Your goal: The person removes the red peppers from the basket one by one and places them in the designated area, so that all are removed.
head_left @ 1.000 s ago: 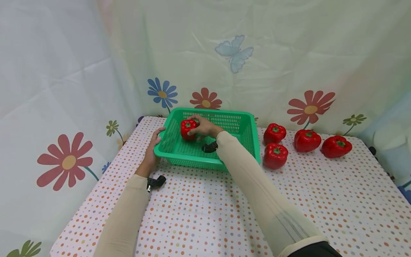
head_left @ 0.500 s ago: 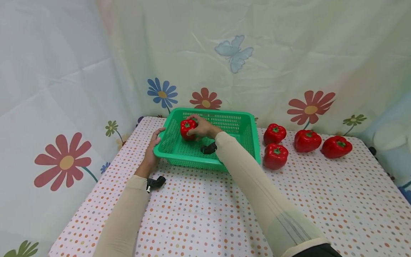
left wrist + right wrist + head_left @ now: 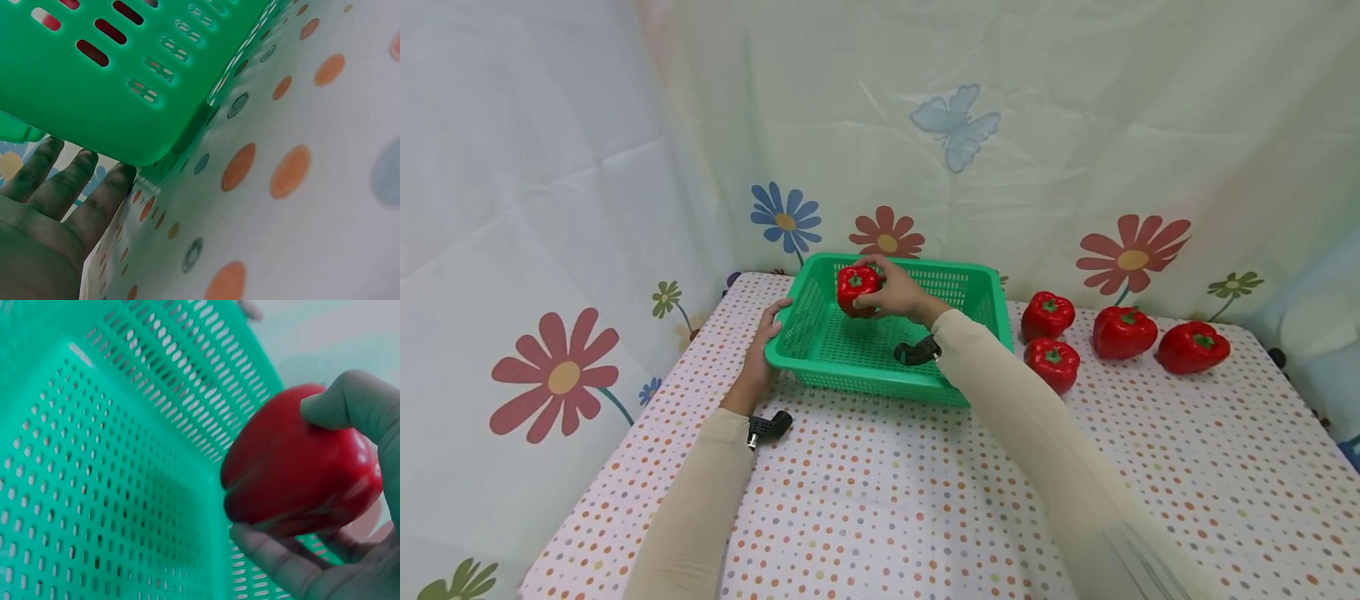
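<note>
A red bell pepper (image 3: 856, 287) with a green stem is in my right hand (image 3: 898, 293), lifted above the floor of a green plastic basket (image 3: 865, 385). In the right wrist view the thumb presses one side of the pepper (image 3: 294, 462) and the fingers curve under the other. My left hand (image 3: 760, 346) lies at the basket's left end, fingertips at its rim. The left wrist view shows the fingers (image 3: 100, 203) of that hand stretched out straight against the basket's outer wall (image 3: 125, 125).
Several more red bell peppers (image 3: 1124, 332) stand on the dotted tablecloth (image 3: 865, 500) to the right of the basket, the closest pair beside its right end. A flowered curtain (image 3: 1037, 150) hangs behind the table and along its left side.
My right hand has raised the pepper off the basket floor and carried it slightly to the right. The left hand stays at the basket's end.
</note>
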A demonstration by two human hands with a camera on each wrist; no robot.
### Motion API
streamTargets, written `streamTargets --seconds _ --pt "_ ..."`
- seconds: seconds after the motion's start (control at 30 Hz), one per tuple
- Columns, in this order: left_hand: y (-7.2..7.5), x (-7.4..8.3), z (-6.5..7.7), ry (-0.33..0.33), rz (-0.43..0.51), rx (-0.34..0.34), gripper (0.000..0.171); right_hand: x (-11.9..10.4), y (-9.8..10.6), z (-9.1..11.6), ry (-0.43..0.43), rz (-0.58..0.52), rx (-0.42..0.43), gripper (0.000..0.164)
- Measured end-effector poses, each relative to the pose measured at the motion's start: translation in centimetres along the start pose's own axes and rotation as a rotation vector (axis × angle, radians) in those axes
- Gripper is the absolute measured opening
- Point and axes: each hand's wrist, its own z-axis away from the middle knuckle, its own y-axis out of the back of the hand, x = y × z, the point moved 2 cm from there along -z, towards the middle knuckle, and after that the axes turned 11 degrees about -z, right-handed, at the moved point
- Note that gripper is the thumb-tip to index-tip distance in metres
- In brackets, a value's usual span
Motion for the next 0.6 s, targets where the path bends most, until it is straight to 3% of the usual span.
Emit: streamTargets --seconds 0.23,0.43,0.6 --pt "-0.5 0.2 -0.3 -0.007 -0.002 0.008 0.050 -2.2 1.1 3.0 -0.041 0.028 0.034 0.069" --pt "-1.6 0.0 -0.6 -0.015 -0.001 -0.012 0.051 -4.1 3.7 7.5 -0.049 -0.010 0.093 0.068" --pt "-1.6 -0.1 -0.9 -0.019 0.003 -0.012 0.051 -4.9 5.8 11.0 -0.026 -0.031 0.109 0.068"
